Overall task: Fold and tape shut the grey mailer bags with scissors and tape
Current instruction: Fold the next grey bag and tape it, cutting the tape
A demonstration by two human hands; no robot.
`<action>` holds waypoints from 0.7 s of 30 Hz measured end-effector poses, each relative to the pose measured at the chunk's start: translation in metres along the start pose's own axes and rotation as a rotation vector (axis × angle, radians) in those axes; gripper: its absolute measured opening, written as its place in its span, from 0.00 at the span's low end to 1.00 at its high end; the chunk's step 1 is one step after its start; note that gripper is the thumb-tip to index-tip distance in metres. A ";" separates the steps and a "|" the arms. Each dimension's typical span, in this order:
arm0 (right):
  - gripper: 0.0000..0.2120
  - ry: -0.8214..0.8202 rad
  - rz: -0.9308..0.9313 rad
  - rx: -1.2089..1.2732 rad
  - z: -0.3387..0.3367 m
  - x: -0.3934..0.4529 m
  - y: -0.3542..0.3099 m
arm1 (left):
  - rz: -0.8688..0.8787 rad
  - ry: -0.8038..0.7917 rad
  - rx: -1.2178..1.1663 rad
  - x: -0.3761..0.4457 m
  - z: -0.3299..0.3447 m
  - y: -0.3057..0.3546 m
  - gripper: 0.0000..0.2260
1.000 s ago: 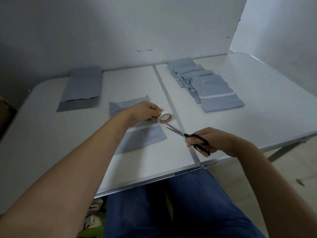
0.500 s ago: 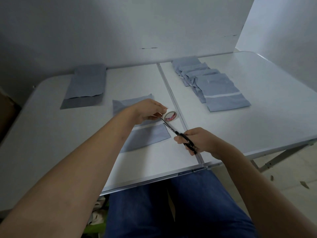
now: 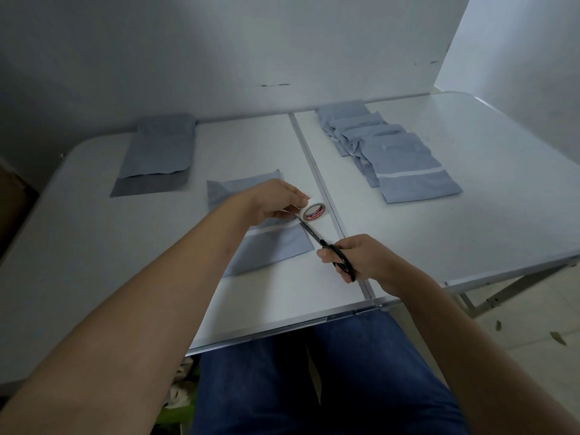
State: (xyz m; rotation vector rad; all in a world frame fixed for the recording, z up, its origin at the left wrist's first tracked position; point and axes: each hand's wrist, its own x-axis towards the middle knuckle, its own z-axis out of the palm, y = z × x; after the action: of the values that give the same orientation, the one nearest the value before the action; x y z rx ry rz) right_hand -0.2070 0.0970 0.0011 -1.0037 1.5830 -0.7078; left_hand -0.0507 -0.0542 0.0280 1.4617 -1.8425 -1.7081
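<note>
A folded grey mailer bag (image 3: 273, 249) lies on the white table (image 3: 94, 246) in front of me, with a strip of white tape across its fold. My left hand (image 3: 276, 199) holds a white tape roll (image 3: 314, 210) just above the bag's right edge. My right hand (image 3: 354, 259) grips black-handled scissors (image 3: 326, 246), and their blades point up-left to the tape just under the roll. Whether the blades have closed on the tape I cannot make out.
A row of overlapping folded, taped mailer bags (image 3: 405, 164) lies at the right back. Flat mailer bags (image 3: 157, 155) are stacked at the left back. A seam (image 3: 317, 171) splits the table down the middle. My blue-clad legs (image 3: 314, 378) are under the near edge.
My right hand has brought the scissors up-left, so the blades now reach the tape at the roll. My left hand keeps the roll over the bag's right edge.
</note>
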 end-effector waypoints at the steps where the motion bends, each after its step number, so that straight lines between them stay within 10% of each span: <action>1: 0.18 0.002 -0.005 -0.008 0.000 -0.001 -0.001 | -0.001 0.000 -0.003 0.000 0.000 0.000 0.06; 21: 0.15 -0.015 -0.031 -0.064 0.001 -0.006 0.001 | -0.022 0.007 -0.157 -0.006 0.001 -0.004 0.10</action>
State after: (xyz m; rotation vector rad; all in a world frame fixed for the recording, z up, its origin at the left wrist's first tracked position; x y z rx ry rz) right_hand -0.2062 0.1028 0.0022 -1.0798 1.5882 -0.6730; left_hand -0.0463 -0.0488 0.0266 1.4280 -1.6524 -1.8106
